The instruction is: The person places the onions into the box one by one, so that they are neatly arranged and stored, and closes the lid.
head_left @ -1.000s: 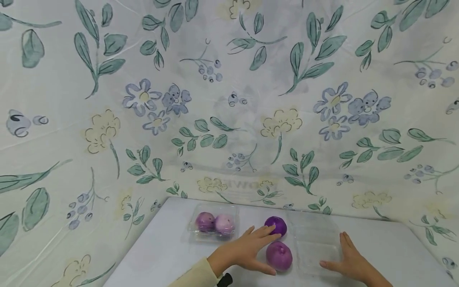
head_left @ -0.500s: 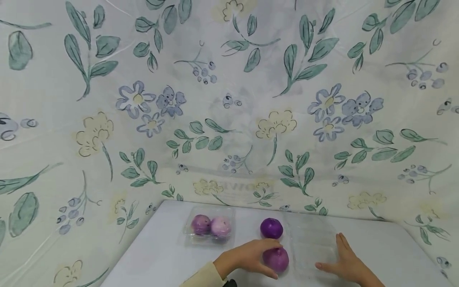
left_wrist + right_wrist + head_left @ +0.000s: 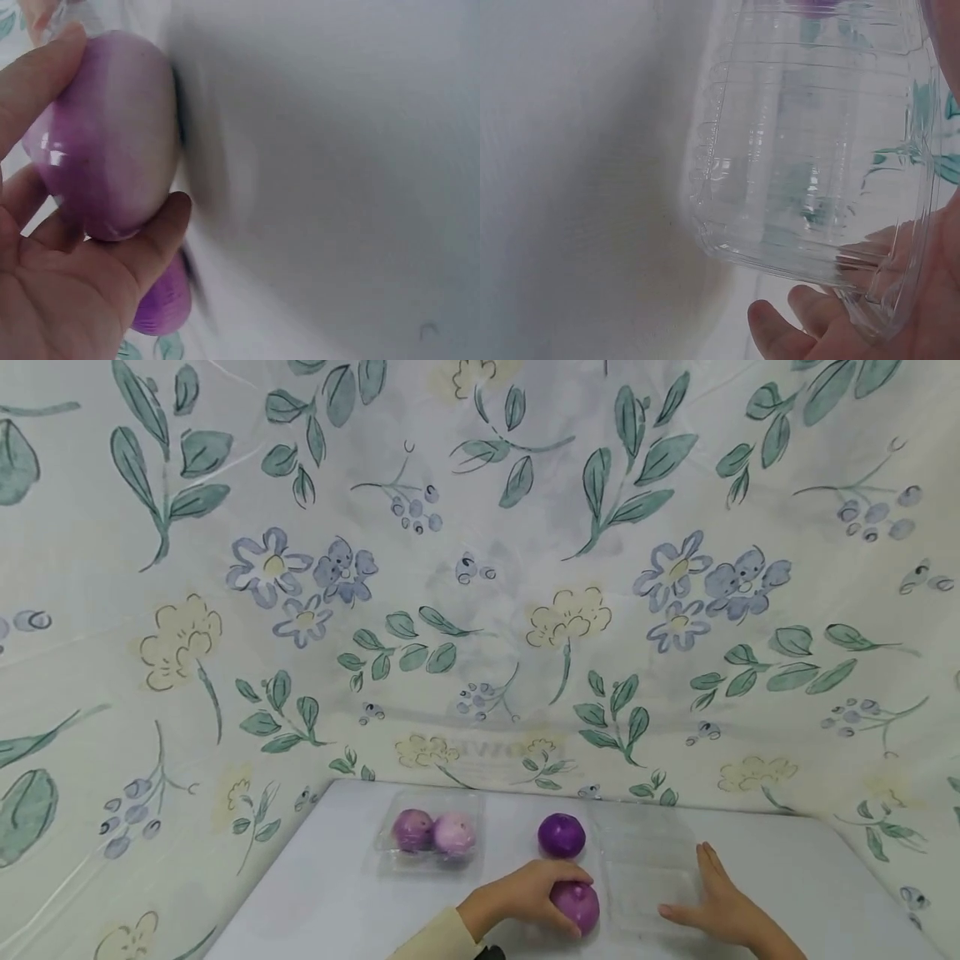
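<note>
In the head view, my left hand (image 3: 525,897) grips the nearer of two loose purple onion-like balls (image 3: 579,910). Up close in the left wrist view, this ball (image 3: 112,135) is glossy purple above and whitish below, with fingers around both sides. A darker purple ball (image 3: 562,836) sits just behind it. To their right lies a clear plastic box (image 3: 648,877), its lid part folded back. My right hand (image 3: 712,902) spreads at the box's right side, thumb overlapping it; in the right wrist view its fingers (image 3: 776,330) lie at the box corner.
At the back left, a clear plastic box (image 3: 393,864) contains two pinkish-purple balls (image 3: 454,835). Everything rests on a white table (image 3: 322,893), with a flower-printed sheet (image 3: 465,677) standing along its back and sides.
My left hand has come down from over the two loose balls and closed around the nearer one. My right hand stays by the box. The view has shifted slightly.
</note>
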Demonstrator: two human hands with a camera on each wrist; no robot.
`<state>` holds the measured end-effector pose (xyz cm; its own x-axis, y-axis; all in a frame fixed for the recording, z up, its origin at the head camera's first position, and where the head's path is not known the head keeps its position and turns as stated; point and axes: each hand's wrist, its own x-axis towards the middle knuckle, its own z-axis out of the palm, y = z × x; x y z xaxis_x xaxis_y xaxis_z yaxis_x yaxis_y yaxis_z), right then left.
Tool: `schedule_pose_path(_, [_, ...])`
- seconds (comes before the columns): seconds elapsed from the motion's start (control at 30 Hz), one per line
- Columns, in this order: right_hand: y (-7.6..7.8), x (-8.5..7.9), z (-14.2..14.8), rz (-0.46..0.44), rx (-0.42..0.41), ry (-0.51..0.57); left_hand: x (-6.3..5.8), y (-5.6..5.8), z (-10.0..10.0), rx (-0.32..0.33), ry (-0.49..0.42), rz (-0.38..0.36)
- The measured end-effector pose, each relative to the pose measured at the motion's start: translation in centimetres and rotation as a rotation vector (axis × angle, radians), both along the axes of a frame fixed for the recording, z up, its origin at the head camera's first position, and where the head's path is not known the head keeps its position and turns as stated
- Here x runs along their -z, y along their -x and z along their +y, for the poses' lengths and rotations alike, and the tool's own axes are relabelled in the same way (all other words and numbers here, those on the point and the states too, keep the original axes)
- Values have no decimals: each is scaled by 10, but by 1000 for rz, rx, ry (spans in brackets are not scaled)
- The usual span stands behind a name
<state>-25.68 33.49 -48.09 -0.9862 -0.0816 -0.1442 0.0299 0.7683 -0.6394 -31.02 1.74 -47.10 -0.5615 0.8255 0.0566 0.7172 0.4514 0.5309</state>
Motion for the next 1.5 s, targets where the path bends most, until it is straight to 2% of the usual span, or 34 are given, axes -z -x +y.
schedule_pose_path(0.1, [-1,-3,5,4,-15,25,-1,3,2,-22,-34,-87])
schedule_pose_path(0.2, [0,-6,7,-19,-6,67,-2,6,3,-25,-41,-104])
schedule_pose_path(0.4, [3,-1,11,-102,35,148,1,5,4,-7,-43,-52])
schedule_pose_path(0.53, [2,4,14,-158,80,181,3,1,7,15,-52,6])
schedule_pose_path(0.63, [-3,8,15,-191,102,208,5,-4,8,19,-42,23])
schedule_pose_path(0.87, [-13,16,13,-187,104,172,8,-11,6,19,-16,33])
schedule_pose_path(0.97, [-12,14,9,-190,107,176,4,-11,4,30,-22,43])
schedule_pose_path(1.13, [-9,10,5,-187,93,189,-9,-5,0,81,-38,93])
schedule_pose_path(1.33, [-2,5,3,-166,73,204,-26,4,-9,19,-58,33])
schedule_pose_path(1.5, [-1,2,2,-168,75,222,-32,7,-9,1,-96,17])
